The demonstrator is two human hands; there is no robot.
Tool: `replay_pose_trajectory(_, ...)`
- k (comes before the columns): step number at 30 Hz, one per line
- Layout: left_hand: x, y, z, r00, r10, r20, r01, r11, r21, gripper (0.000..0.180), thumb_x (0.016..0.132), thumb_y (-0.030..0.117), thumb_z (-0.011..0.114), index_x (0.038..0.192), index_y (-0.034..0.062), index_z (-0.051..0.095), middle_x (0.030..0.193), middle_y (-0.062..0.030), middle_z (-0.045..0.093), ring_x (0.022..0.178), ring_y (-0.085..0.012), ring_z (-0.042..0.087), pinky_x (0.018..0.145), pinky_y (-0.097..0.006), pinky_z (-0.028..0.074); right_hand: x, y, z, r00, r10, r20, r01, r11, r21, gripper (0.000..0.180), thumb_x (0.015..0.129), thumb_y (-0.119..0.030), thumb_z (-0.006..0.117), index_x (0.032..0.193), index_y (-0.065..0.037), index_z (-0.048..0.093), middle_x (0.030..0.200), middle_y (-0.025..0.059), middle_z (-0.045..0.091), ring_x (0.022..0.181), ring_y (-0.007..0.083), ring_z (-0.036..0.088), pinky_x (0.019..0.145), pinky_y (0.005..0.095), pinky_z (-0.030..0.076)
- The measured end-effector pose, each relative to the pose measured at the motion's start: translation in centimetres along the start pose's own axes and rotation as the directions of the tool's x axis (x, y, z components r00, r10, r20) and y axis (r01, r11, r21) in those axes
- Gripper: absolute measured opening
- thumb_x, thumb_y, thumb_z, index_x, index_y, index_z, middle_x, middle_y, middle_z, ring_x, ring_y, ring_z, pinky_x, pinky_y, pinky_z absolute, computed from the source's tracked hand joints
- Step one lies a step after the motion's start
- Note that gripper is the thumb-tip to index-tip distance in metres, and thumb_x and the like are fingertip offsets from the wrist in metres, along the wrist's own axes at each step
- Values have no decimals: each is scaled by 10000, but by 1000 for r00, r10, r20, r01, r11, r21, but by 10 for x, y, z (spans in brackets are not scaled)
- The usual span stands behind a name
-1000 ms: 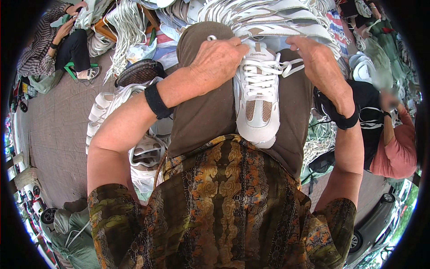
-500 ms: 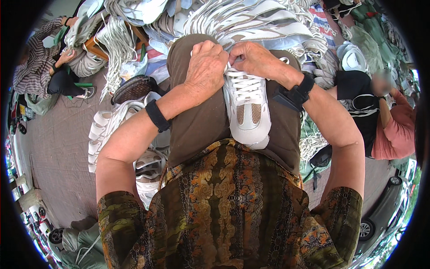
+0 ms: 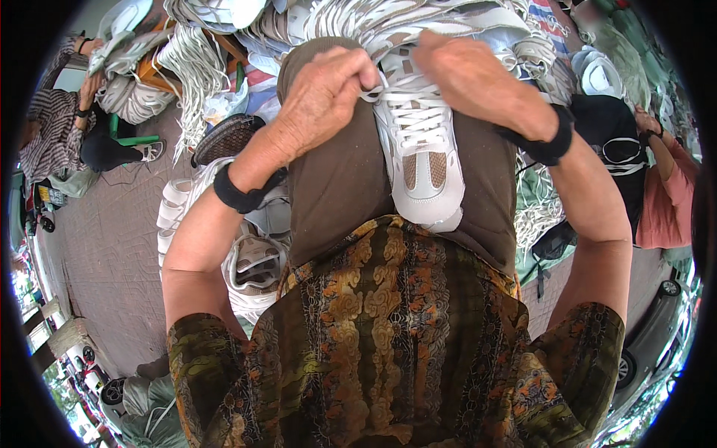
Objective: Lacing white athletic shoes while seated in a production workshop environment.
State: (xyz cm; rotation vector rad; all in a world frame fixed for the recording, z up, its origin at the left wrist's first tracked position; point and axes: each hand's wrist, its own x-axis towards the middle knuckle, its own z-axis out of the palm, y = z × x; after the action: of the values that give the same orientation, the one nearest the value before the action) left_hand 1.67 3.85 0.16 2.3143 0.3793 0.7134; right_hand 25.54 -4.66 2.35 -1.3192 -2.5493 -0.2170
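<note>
A white and tan sneaker (image 3: 427,200) lies on my lap between my thighs, its toe toward my body. White shoelace (image 3: 417,119) criss-crosses up its front. At the upper left of the shoe, my left hand (image 3: 323,97) pinches the lace, and a small loop shows by its fingertips. My right hand (image 3: 478,81) is on the other side, above the shoe's ankle end. Its fingers are blurred by motion, and whether lace is in them cannot be made out.
Bundled white shoe uppers (image 3: 418,22) are heaped beyond my knees. More white shoe parts (image 3: 254,261) lie by my left leg, near a dark brown woven shoe (image 3: 230,138). A person in checked clothing (image 3: 56,123) works at far left; another in a pink top (image 3: 667,201) sits at right.
My hands have moved apart from their meeting point over the lace. The right has swung right and away from me, the left slightly left. A lace loop now shows by the left fingers.
</note>
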Motion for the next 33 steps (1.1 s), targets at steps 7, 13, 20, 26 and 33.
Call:
replay_pose_trajectory(7, -8, 0, 5, 963, 271, 9, -249, 869, 427, 98, 802, 68, 610, 900, 69, 611, 930, -67, 604, 949, -255, 567, 839, -393, 431, -61, 23, -66, 956, 288, -53, -293, 931, -217, 147, 840, -23, 566, 986, -14, 573, 920, 172, 587, 843, 400, 601, 687, 462, 479)
replay_pose_trajectory(13, -6, -3, 20, 978, 87, 190, -194, 724, 662, 227, 740, 51, 667, 966, 47, 650, 1059, -89, 571, 1020, -285, 504, 844, -373, 409, -82, 43, -48, 889, 455, -57, -454, 855, -251, 56, 910, -81, 534, 909, -28, 553, 873, 165, 617, 810, 403, 618, 669, 483, 491)
replay_pose_trajectory(20, -1, -9, 13, 973, 232, -9, -212, 904, 371, 137, 734, 15, 676, 868, 15, 653, 840, -92, 610, 767, -283, 573, 698, -376, 476, -92, 39, -62, 826, 535, -178, -563, 801, -206, 69, 916, -101, 528, 908, -38, 554, 875, 173, 612, 813, 419, 609, 667, 492, 478)
replay_pose_trajectory(26, 14, 2, 27, 973, 190, -128, -109, 877, 469, 108, 834, 46, 634, 930, 34, 681, 840, -96, 667, 730, -257, 616, 677, -339, 501, -97, 35, -69, 835, 496, -238, -546, 798, -255, 90, 918, -117, 530, 914, -29, 547, 855, 181, 615, 813, 421, 606, 665, 485, 474)
replay_pose_trajectory(33, 12, 4, 10, 991, -19, 134, 20, 1000, -2, 121, 842, 89, 669, 845, 32, 563, 683, -97, 532, 625, -238, 586, 601, -367, 465, -102, 50, -50, 728, 684, 36, -684, 724, 90, 81, 890, -69, 521, 921, 3, 543, 749, 170, 591, 725, 315, 608, 659, 393, 451)
